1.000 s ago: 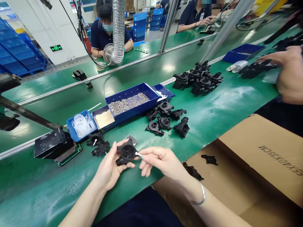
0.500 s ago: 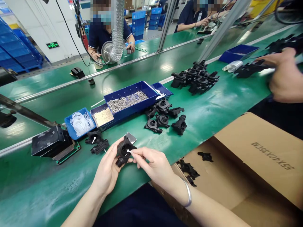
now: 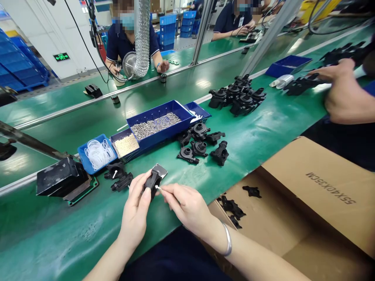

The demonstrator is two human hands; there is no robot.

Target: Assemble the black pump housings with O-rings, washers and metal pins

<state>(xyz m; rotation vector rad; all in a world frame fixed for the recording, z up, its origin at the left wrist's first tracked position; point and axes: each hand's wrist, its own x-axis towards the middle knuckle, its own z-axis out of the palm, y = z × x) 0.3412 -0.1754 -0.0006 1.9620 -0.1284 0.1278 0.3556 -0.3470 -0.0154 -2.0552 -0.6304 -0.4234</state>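
My left hand (image 3: pixel 135 212) is wrapped round a black plastic housing (image 3: pixel 152 180), its open side facing right. Between the thumb and fingertips of my right hand (image 3: pixel 187 205) is a thin white pin (image 3: pixel 157 187), its tip at the housing's opening. How deep the tip sits is hidden. Just behind the housing lies a small grey plate (image 3: pixel 160 170). To the left on the green bench rest a black housing with a white pin (image 3: pixel 115 171) standing in it and another dark housing (image 3: pixel 122 182).
Behind my hands stand bins of white rings (image 3: pixel 99 154), cream-coloured small parts (image 3: pixel 125 145) and metal pins (image 3: pixel 158 125). Loose black housings (image 3: pixel 199 148) lie right of them, a pile (image 3: pixel 238 95) beyond. A cardboard box (image 3: pixel 322 175) is at right, near a co-worker's hand (image 3: pixel 342 93).
My left hand has turned the housing so its opening faces more to the right, with the thumb across its front. Across the bench, a co-worker's hand has come away from a small dark cylinder.
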